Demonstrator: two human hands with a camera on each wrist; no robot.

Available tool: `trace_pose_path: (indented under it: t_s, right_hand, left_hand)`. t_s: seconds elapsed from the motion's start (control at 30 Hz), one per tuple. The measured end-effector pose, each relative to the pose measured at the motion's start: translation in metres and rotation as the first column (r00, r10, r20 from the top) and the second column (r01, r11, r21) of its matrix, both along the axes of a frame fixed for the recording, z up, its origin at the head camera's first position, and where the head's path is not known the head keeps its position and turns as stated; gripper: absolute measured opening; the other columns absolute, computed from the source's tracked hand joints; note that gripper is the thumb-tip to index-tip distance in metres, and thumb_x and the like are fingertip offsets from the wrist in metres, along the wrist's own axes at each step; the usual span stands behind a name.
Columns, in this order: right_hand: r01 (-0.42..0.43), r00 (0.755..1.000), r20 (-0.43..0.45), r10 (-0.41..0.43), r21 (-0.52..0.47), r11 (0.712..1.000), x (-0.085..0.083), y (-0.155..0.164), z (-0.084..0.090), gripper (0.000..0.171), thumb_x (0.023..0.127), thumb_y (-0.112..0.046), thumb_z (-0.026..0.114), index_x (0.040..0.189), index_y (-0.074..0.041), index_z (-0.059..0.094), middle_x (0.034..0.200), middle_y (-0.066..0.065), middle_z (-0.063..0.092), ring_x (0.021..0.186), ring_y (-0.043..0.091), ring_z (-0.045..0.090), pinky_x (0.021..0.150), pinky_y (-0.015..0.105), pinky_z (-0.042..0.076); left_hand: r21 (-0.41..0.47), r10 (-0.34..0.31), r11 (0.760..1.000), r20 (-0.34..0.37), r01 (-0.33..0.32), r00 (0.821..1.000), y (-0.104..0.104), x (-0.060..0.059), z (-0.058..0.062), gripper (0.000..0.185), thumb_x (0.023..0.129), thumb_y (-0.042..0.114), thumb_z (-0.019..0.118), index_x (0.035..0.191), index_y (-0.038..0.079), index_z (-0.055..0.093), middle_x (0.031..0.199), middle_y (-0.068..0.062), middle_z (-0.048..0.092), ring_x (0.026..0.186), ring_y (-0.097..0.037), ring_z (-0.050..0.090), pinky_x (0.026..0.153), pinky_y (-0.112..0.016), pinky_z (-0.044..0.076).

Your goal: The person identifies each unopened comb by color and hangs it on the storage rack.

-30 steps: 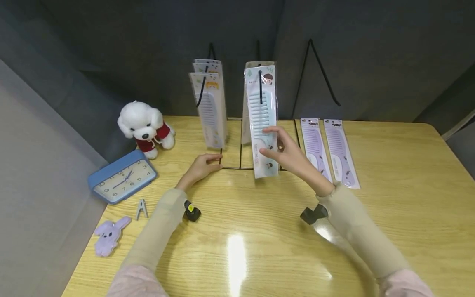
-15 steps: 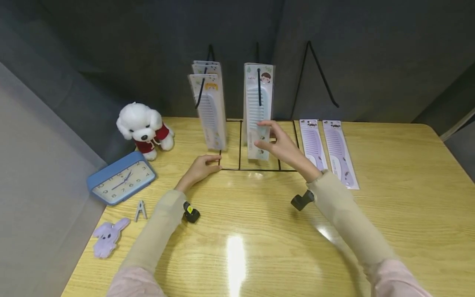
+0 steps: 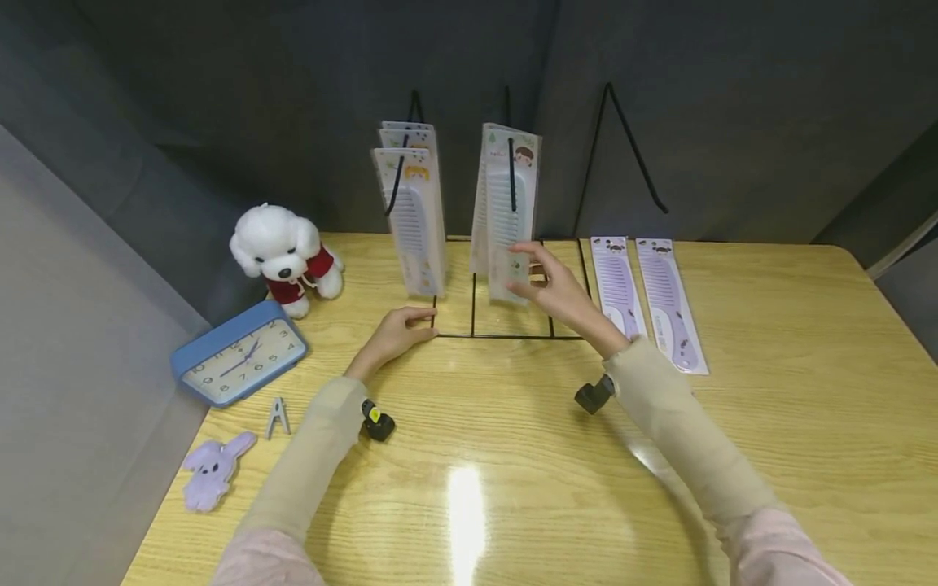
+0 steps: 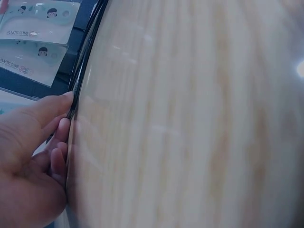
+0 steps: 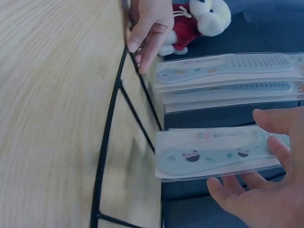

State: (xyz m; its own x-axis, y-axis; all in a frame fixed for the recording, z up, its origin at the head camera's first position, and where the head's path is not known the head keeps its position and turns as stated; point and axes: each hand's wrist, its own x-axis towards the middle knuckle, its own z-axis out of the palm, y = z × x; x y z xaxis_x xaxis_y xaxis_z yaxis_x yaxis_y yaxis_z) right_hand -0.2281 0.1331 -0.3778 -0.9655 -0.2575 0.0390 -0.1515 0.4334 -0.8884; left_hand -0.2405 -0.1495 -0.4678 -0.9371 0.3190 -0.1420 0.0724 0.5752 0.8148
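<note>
My left hand (image 3: 392,338) pinches the front left corner of a black wire display rack (image 3: 491,335); its thumb lies along the wire in the left wrist view. Packaged pale green combs (image 3: 501,232) hang on the middle hook, the front one tilted apart from the one behind. My right hand (image 3: 560,293) is at the lower right of that front pack, thumb and fingers spread. In the right wrist view, the fingers of the right hand (image 5: 280,190) are spread around the edge of the green comb pack (image 5: 204,154), not closed on it.
Several packaged blue combs (image 3: 410,220) hang on the left hook. Two packaged purple combs (image 3: 670,305) lie by the bare right hook (image 3: 636,142). A plush dog (image 3: 278,248), blue clock (image 3: 242,354), grey clip (image 3: 278,417) and purple plush (image 3: 212,472) stand or lie left.
The front green comb pack has slid back along the middle hook and hangs higher in view. My right hand has let go of it and shifted slightly left. The left hand stays put.
</note>
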Motion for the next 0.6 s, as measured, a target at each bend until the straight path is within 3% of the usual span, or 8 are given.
trace_pose_path:
  t_s: [0.2, 0.6]
  right_hand:
    - [-0.012, 1.0, 0.016, 0.011, 0.027, 1.0, 0.001, 0.007, -0.007, 0.058, 0.093, -0.018, 0.062, 0.145, -0.022, 0.037, 0.153, 0.007, 0.028, 0.126, 0.035, 0.042, 0.102, 0.049, 0.04]
    - [0.028, 1.0, 0.011, -0.028, 0.038, 0.999, 0.002, 0.019, -0.017, 0.058, 0.094, -0.019, 0.061, 0.146, -0.019, 0.036, 0.146, 0.019, 0.037, 0.128, 0.039, 0.04, 0.1, 0.056, 0.039]
  left_hand:
    - [-0.003, -0.004, 1.0, -0.012, 0.004, 1.0, 0.0, 0.0, -0.001, 0.046, 0.09, 0.022, 0.066, 0.133, 0.009, 0.056, 0.131, -0.013, 0.057, 0.121, -0.029, 0.05, 0.103, -0.044, 0.039]
    - [0.008, 0.003, 1.0, -0.019, -0.002, 1.0, 0.0, -0.001, -0.001, 0.046, 0.089, 0.021, 0.067, 0.133, 0.009, 0.057, 0.129, -0.013, 0.059, 0.119, -0.028, 0.052, 0.101, -0.043, 0.04]
